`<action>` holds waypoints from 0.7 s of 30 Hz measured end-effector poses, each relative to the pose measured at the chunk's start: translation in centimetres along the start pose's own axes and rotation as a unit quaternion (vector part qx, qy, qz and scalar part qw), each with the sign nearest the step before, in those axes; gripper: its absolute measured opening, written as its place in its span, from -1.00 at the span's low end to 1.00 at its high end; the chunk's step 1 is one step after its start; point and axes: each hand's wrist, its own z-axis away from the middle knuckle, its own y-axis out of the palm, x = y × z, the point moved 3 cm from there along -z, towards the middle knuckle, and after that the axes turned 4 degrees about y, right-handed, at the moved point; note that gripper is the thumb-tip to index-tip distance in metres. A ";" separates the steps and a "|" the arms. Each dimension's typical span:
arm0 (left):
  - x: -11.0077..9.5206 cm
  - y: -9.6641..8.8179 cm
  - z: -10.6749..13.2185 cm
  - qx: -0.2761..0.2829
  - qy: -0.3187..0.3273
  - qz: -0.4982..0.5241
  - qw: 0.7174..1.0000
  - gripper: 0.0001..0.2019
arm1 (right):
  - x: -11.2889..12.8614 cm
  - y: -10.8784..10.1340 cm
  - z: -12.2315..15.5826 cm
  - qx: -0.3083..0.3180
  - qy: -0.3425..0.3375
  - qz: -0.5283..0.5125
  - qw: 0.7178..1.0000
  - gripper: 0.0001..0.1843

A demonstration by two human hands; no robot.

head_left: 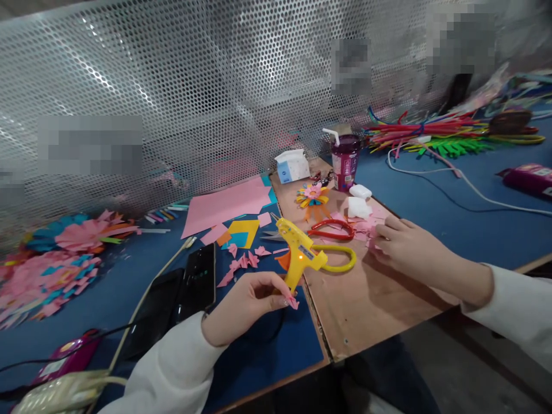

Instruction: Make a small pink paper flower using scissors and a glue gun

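Observation:
My left hand point(254, 296) pinches a small folded pink paper piece point(294, 302) between thumb and fingertips. Just behind it is a yellow hot glue gun point(297, 250) with a lit orange light, its nozzle pointing away to the upper left. Over the wooden board, my right hand point(399, 244) is closed at a heap of pink paper scraps point(364, 229); its fingertips hide whether a scrap is gripped. Scissors with red point(334, 230) and yellow handles lie beyond the glue gun. Several folded pink paper pieces point(241, 261) lie to the left of it.
Pink paper sheets point(228, 201) lie by the perforated metal panel point(194, 86). A purple cup with a straw point(345, 161), a tissue pack point(293, 165) and a paper flower point(313, 195) stand behind. A black phone point(198, 276) and paper flowers point(52, 282) are at left.

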 end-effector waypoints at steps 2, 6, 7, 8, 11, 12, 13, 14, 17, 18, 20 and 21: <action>0.1 0.2 0.2 0.011 -0.014 0.004 1.000 -0.90 | 0.3 -0.1 -0.4 0.011 -0.016 0.015 1.000 -0.81; 0.2 0.6 0.5 0.021 -0.024 -0.018 0.999 -0.90 | -0.1 0.0 -0.4 -0.003 -0.014 0.006 1.000 -0.77; 0.2 0.6 0.6 0.019 -0.024 -0.028 0.999 -0.90 | -0.2 0.1 -0.3 -0.006 -0.010 0.004 1.000 -0.76; 0.2 0.7 0.7 0.019 -0.023 -0.037 0.999 -0.90 | -0.3 0.1 -0.2 -0.007 -0.008 0.004 1.000 -0.76; 0.3 1.0 0.9 0.026 -0.018 -0.051 0.998 -0.90 | -0.5 0.0 0.1 -0.012 -0.006 0.002 1.000 -0.75; 0.3 1.0 1.0 0.029 -0.017 -0.052 0.998 -0.90 | -0.6 -0.2 0.2 -0.017 -0.003 -0.005 1.000 -0.73; 0.4 1.1 1.0 0.031 -0.017 -0.055 0.998 -0.90 | -0.7 -0.4 0.3 -0.020 -0.002 -0.013 1.000 -0.72; 0.4 1.2 1.0 0.031 -0.015 -0.061 0.998 -0.91 | -0.8 -0.6 0.3 -0.022 -0.002 -0.020 1.000 -0.71; 0.3 1.3 1.0 0.026 -0.009 -0.080 0.996 -0.92 | -0.5 -0.6 0.4 -0.011 0.000 -0.013 1.000 -0.72; 0.2 1.3 1.0 0.023 -0.007 -0.086 0.996 -0.93 | -0.4 -0.4 0.5 -0.006 0.010 -0.002 1.000 -0.73; 0.2 1.4 1.1 0.020 -0.003 -0.093 0.995 -0.93 | -0.1 0.2 0.5 -0.002 0.038 0.022 0.999 -0.76; 0.2 1.5 1.1 0.020 -0.002 -0.095 0.995 -0.93 | 0.1 0.4 0.5 -0.001 0.048 0.030 0.998 -0.76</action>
